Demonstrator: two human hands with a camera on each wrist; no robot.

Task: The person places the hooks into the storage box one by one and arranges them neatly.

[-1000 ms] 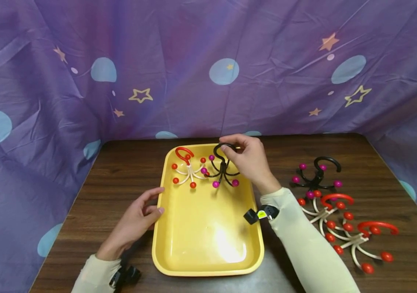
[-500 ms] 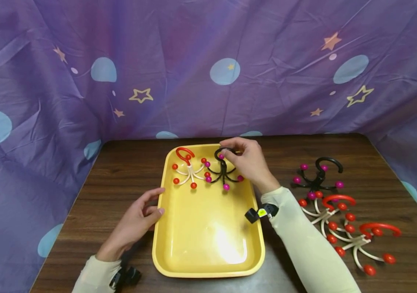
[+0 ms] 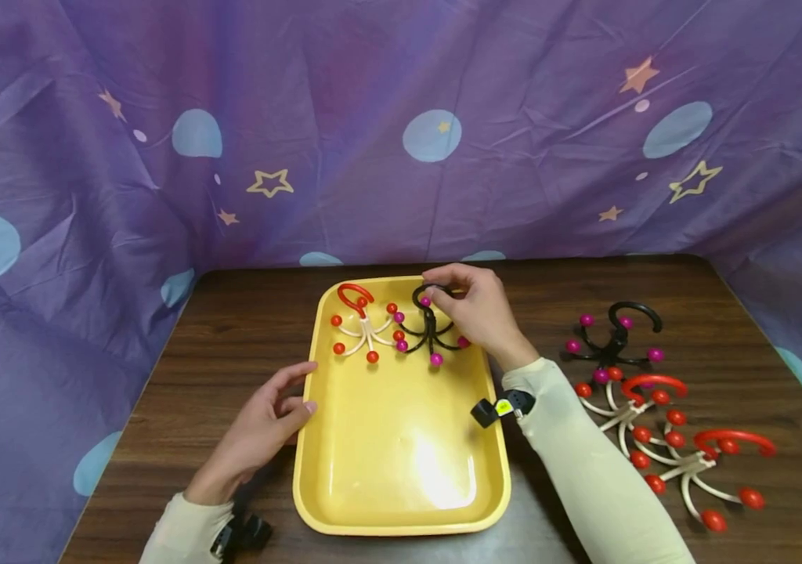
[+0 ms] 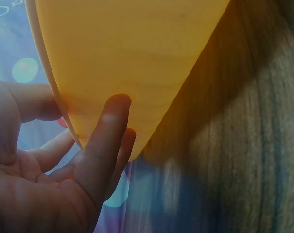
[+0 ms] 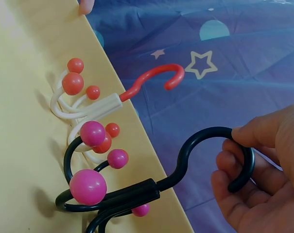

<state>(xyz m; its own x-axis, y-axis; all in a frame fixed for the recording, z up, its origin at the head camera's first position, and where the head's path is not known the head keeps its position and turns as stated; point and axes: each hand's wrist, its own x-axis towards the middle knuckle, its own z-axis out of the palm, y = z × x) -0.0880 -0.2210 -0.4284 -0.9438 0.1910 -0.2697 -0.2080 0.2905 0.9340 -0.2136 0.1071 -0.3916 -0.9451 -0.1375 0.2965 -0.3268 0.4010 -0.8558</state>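
My right hand (image 3: 477, 309) pinches the curved top of a black hook hanger (image 5: 132, 191) with pink ball tips, thumb against fingers in the right wrist view. The hanger's arms are down in the far right part of a yellow tray (image 3: 366, 439); whether they bear on its floor I cannot tell. Just left of it, inside the tray, is a white hook hanger (image 3: 366, 329) with a red hook and red ball tips. My left hand (image 3: 260, 427) holds the tray's left rim, thumb and a finger lapping over it, other fingers (image 4: 112, 126) against the outer wall.
On the right of the brown table (image 3: 232, 329) lie another black hook hanger (image 3: 608, 348) with pink tips and two red-and-white ones, the nearer hanger (image 3: 690, 466) overlapping its neighbour (image 3: 626, 411). A purple curtain (image 3: 345, 219) stands behind the table.
The black hanger has come down a little and turned, its pink tips now spread differently beside the white one. My right hand still holds its hook, and the left hand stays at the rim.
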